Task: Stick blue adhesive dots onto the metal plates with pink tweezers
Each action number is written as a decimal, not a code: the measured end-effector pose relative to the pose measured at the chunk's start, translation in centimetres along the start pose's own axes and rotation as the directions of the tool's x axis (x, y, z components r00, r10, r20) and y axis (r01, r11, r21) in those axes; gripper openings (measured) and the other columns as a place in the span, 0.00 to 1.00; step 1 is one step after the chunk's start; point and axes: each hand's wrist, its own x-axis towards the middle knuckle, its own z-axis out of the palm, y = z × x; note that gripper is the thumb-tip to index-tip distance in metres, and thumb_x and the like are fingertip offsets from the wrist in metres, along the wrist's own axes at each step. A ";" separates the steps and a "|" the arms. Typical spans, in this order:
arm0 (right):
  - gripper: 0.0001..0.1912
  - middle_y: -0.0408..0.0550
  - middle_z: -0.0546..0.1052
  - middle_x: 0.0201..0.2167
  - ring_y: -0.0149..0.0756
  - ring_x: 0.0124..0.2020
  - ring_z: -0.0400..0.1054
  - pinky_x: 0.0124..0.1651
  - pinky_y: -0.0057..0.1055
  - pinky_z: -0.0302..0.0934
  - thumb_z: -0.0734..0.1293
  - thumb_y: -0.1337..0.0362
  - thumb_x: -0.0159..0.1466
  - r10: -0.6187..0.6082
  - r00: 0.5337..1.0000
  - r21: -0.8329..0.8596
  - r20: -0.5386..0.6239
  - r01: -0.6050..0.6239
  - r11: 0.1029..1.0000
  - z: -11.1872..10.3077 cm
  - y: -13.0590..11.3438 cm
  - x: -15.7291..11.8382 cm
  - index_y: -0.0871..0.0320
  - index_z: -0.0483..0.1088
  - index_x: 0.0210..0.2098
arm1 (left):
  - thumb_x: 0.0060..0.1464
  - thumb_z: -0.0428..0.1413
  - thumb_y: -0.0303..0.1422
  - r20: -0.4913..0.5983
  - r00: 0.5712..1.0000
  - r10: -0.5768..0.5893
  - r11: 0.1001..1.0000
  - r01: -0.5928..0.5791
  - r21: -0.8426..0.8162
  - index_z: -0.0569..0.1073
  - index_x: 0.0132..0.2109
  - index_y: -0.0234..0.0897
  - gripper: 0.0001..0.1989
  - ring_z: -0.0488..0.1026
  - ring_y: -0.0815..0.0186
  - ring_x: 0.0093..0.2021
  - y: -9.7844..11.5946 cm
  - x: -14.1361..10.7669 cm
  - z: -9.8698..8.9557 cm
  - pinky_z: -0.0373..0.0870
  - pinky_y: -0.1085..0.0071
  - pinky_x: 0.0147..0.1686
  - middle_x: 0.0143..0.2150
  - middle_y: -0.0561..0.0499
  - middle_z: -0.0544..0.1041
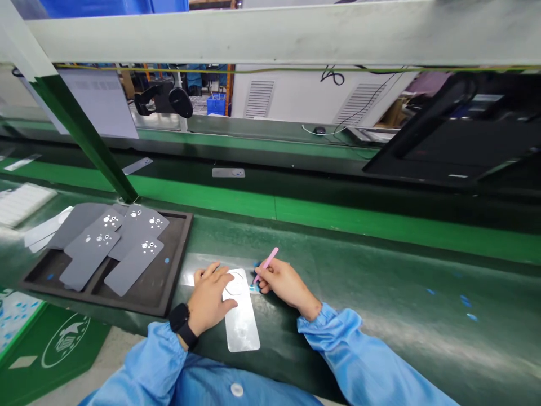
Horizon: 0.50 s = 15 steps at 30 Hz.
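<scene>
With the right hand (289, 285), I grip a slim pink tool (269, 259) between the fingers, its lower end beside blue scraps (254, 288). The left hand (210, 300) has its fingers spread, unclenched, at the far left edge of the silver panel (243, 330). The panel lies on the near bench (338, 254). Left: a dark tray (163, 304) carries grey panels (134, 269).

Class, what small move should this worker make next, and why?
Probably bring the pink stick over to the ring on the silver sheet: the right hand holds the stick beside the sheet, and the left hand lies over the sheet's edge.
</scene>
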 end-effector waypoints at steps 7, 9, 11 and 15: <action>0.11 0.38 0.71 0.15 0.26 0.14 0.64 0.19 0.23 0.61 0.70 0.60 0.54 0.007 0.999 0.128 0.040 -0.012 0.992 -0.2 0.6 0.3 0.59 0.65 0.23 | 0.46 0.62 0.30 0.038 0.999 0.033 0.997 -0.030 -0.073 0.71 0.48 0.43 0.20 0.53 0.48 0.65 0.1 0.1 0.2 0.49 0.45 0.55 0.58 0.45 0.71; 0.15 0.39 0.71 0.14 0.26 0.14 0.64 0.19 0.23 0.61 0.71 0.56 0.51 0.003 0.996 0.194 0.087 -0.020 0.981 -0.6 0.9 0.5 0.59 0.65 0.23 | 0.46 0.62 0.30 0.027 0.999 0.036 0.996 -0.033 -0.079 0.71 0.48 0.43 0.20 0.53 0.48 0.65 0.0 0.1 0.3 0.49 0.45 0.55 0.58 0.45 0.72; 0.17 0.39 0.71 0.14 0.26 0.14 0.63 0.18 0.24 0.61 0.72 0.53 0.49 -0.005 0.994 0.237 0.111 -0.022 0.971 -0.8 0.9 0.5 0.58 0.64 0.22 | 0.45 0.62 0.30 0.011 0.999 0.045 0.996 -0.044 -0.081 0.71 0.48 0.43 0.20 0.54 0.47 0.65 -0.1 0.1 0.5 0.49 0.46 0.55 0.57 0.45 0.72; 0.17 0.39 0.70 0.14 0.26 0.14 0.63 0.18 0.23 0.60 0.71 0.53 0.50 -0.043 0.996 0.229 0.076 0.025 0.973 -0.2 0.5 0.1 0.58 0.65 0.24 | 0.43 0.65 0.34 -0.031 0.997 0.064 0.996 -0.066 -0.064 0.70 0.48 0.42 0.22 0.55 0.46 0.64 -0.2 0.0 1.0 0.50 0.46 0.54 0.57 0.45 0.72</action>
